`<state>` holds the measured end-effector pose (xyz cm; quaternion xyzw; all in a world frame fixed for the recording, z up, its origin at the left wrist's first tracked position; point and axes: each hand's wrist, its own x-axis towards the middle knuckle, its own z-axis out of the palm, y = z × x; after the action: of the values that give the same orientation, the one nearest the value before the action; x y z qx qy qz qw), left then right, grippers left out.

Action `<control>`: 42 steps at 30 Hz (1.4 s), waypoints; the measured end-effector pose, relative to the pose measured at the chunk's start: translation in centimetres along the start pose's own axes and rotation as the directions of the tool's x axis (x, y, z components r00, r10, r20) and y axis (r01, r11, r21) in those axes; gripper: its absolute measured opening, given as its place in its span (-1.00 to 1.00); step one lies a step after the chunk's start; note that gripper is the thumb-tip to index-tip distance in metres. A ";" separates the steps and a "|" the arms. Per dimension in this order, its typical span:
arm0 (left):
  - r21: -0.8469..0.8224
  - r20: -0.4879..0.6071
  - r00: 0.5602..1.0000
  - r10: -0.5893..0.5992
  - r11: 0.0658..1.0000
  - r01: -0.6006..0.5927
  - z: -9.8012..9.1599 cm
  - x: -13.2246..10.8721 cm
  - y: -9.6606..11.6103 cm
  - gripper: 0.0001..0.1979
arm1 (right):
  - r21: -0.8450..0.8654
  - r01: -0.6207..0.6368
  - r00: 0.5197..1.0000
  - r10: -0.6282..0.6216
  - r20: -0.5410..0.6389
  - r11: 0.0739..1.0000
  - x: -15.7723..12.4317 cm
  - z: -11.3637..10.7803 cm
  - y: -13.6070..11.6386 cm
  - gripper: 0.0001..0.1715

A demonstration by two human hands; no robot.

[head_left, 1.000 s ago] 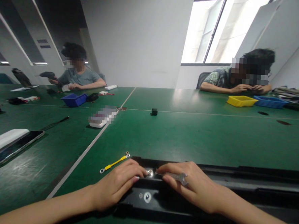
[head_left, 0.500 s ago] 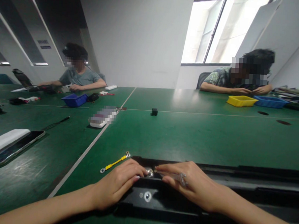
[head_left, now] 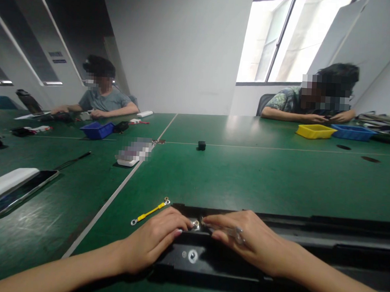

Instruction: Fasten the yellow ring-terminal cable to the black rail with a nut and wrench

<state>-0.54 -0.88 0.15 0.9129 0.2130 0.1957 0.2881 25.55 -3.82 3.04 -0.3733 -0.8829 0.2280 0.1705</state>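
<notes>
A long black metal rail (head_left: pixel 221 260) lies across the near side of the table. My left hand (head_left: pixel 158 236) rests over its left end, fingers bent and pressed together beside a small shiny metal fastener (head_left: pixel 196 224) in the channel. What those fingertips hold, if anything, is hidden. My right hand (head_left: pixel 252 240) is closed, palm down, just right of the fastener; a tiny metal piece (head_left: pixel 202 220) shows at its fingertips. A clear, shiny plastic-like piece (head_left: pixel 239 235) sticks out between its fingers. Left of the rail lies a yellow cable (head_left: pixel 150 211) with ring terminals at both ends.
On the green table (head_left: pixel 279 177) are a small black block (head_left: pixel 201 145), a white device (head_left: pixel 133 153), and a phone (head_left: pixel 23 195) at left. Blue (head_left: pixel 97 131) and yellow (head_left: pixel 315 132) bins stand farther back. Two people sit across the table.
Both my hands stay almost in place. The right fingertips and the clear piece in that hand have shifted very slightly.
</notes>
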 end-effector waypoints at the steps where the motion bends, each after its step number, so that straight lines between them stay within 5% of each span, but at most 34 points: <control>1: 0.000 0.000 1.000 -0.001 1.000 0.001 0.0 0.0 0.0 -0.75 | 0.001 0.003 1.000 -0.003 -0.001 1.000 0.0 0.0 0.0 -0.61; 42: -0.006 -0.006 1.000 -0.002 1.000 0.002 0.0 0.0 0.2 -0.75 | 0.032 0.013 0.999 -0.014 0.034 0.999 0.0 -0.2 0.0 -0.60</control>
<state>-0.53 -1.00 0.26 0.9112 0.2142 0.1990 0.2904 25.65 -3.82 3.23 -0.3606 -0.8845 0.2472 0.1630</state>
